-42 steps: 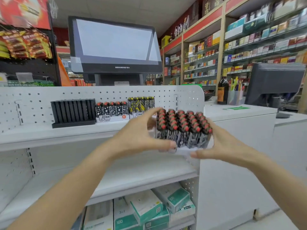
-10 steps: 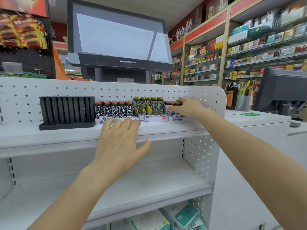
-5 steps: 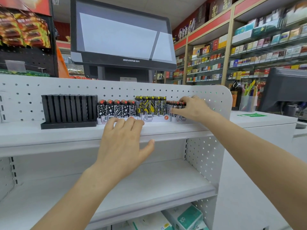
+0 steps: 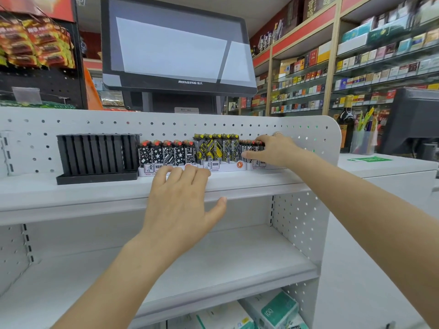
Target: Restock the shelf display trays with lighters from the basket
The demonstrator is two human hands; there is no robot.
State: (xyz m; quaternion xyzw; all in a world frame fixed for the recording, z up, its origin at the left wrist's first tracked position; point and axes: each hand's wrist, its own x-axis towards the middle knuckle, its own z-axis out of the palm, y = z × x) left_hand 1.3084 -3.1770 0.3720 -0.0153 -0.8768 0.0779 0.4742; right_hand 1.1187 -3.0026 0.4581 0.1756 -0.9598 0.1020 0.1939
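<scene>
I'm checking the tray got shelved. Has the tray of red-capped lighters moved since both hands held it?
Yes. The tray of red-capped lighters went from mid-air onto the top shelf, right of the yellow-and-black lighters, under the right hand.

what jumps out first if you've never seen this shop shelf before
The row of lighter trays on the top shelf: red-capped black-and-white lighters, then taller yellow-and-black lighters. The right hand grips a third tray at the row's right end, while the left hand rests flat on the shelf edge. Left of the row stands a black slotted rack, and a big blank monitor looms behind.
</scene>
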